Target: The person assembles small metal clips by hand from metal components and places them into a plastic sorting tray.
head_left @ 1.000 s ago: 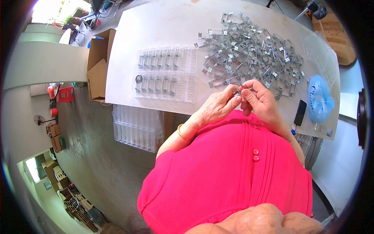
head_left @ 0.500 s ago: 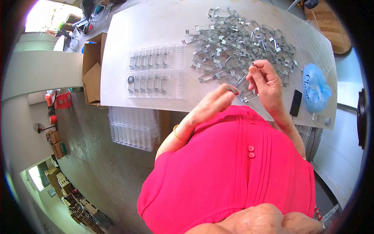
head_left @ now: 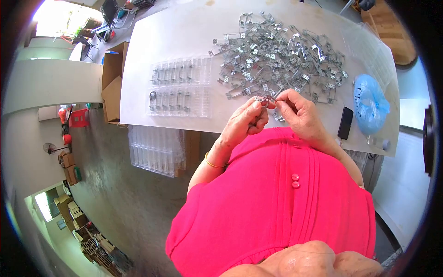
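Observation:
My left hand (head_left: pixel 242 122), above the table's front edge, is closed on a small metal bracket (head_left: pixel 266 99). The thumb and fingertips of my right hand (head_left: pixel 301 116) pinch the right end of the same piece. My fingers cover much of it, so its full shape is hidden. Just beyond both hands spreads a large pile of silvery wire-and-plate brackets (head_left: pixel 277 57). To the left, two clear plastic trays (head_left: pixel 203 102) lie flat, one behind the other, each holding several similar pieces in a row. A round dark item (head_left: pixel 152 95) sits at the nearer tray's left end.
A black phone (head_left: pixel 345 123) and a blue plastic bag (head_left: pixel 370 104) lie at the right of the white table (head_left: pixel 138 41). More clear trays (head_left: pixel 154 150) are stacked below the front edge. An open cardboard box (head_left: pixel 113 87) stands off the left side.
My right hand has come down and left from the pile's near edge to meet my left hand. Both now hold the bracket together in front of my chest.

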Demonstrator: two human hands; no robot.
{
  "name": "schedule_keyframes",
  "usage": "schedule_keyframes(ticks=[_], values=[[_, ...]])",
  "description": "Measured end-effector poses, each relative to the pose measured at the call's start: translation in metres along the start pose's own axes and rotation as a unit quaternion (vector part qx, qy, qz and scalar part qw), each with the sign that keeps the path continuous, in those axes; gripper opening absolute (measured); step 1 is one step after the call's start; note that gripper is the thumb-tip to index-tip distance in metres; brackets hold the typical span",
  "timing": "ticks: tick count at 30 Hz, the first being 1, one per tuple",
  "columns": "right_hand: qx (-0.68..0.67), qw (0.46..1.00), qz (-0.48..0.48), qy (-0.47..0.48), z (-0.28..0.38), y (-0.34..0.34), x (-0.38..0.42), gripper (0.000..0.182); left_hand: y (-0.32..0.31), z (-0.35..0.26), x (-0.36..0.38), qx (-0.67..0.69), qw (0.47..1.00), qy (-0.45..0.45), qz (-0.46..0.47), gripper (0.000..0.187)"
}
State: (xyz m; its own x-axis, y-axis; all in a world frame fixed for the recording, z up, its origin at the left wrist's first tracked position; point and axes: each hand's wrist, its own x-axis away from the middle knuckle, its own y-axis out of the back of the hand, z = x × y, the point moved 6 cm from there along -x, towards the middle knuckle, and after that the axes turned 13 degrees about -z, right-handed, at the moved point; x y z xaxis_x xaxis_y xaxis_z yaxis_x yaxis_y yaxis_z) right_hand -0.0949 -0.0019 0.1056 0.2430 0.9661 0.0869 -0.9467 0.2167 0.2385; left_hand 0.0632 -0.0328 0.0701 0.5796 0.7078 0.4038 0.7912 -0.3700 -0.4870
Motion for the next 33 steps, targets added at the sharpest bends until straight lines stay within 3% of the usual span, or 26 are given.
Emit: schedule_keyframes(ticks=[3,4,8,10,16,20,22,25,30,32,33], values=[[0.040,0.999,0.018,0.023,0.001,0.006,0.002,0.006,-0.005,0.005,0.000,-0.101,0.992,-0.055,-0.058,0.038],[0.039,0.998,0.016,0.037,0.002,0.008,0.001,0.006,-0.006,0.007,0.001,-0.160,0.985,-0.054,-0.039,0.035],[-0.078,0.991,0.092,-0.058,-0.014,0.005,0.002,0.018,-0.013,0.016,0.007,-0.151,0.986,-0.068,0.002,0.038],[-0.180,0.958,0.165,-0.153,-0.014,0.002,0.003,0.020,-0.016,0.011,0.012,-0.156,0.985,-0.072,0.013,0.038],[-0.190,0.937,0.207,-0.206,-0.007,-0.002,0.006,0.025,-0.004,0.012,0.014,-0.216,0.971,-0.098,0.020,0.037],[-0.154,0.947,0.228,-0.167,-0.007,-0.010,0.004,0.026,-0.006,0.000,0.021,-0.328,0.933,-0.140,0.051,0.044],[-0.118,0.955,0.225,-0.153,-0.007,-0.013,0.002,0.025,-0.010,-0.008,0.024,-0.376,0.895,-0.236,0.040,0.045],[-0.053,0.973,0.204,-0.100,-0.005,-0.019,0.001,0.023,-0.006,-0.015,0.028,-0.446,0.868,-0.209,0.071,0.045],[0.016,0.982,0.182,-0.042,-0.011,-0.034,-0.001,0.021,0.008,-0.023,0.032,-0.452,0.873,-0.157,0.095,0.044],[0.164,0.963,0.093,0.191,-0.003,-0.037,-0.008,0.019,0.012,-0.025,0.033,-0.450,0.874,-0.155,0.102,0.044],[0.164,0.962,0.103,0.193,-0.003,-0.040,-0.009,0.019,0.012,-0.022,0.034,-0.448,0.872,-0.144,0.133,0.045]])
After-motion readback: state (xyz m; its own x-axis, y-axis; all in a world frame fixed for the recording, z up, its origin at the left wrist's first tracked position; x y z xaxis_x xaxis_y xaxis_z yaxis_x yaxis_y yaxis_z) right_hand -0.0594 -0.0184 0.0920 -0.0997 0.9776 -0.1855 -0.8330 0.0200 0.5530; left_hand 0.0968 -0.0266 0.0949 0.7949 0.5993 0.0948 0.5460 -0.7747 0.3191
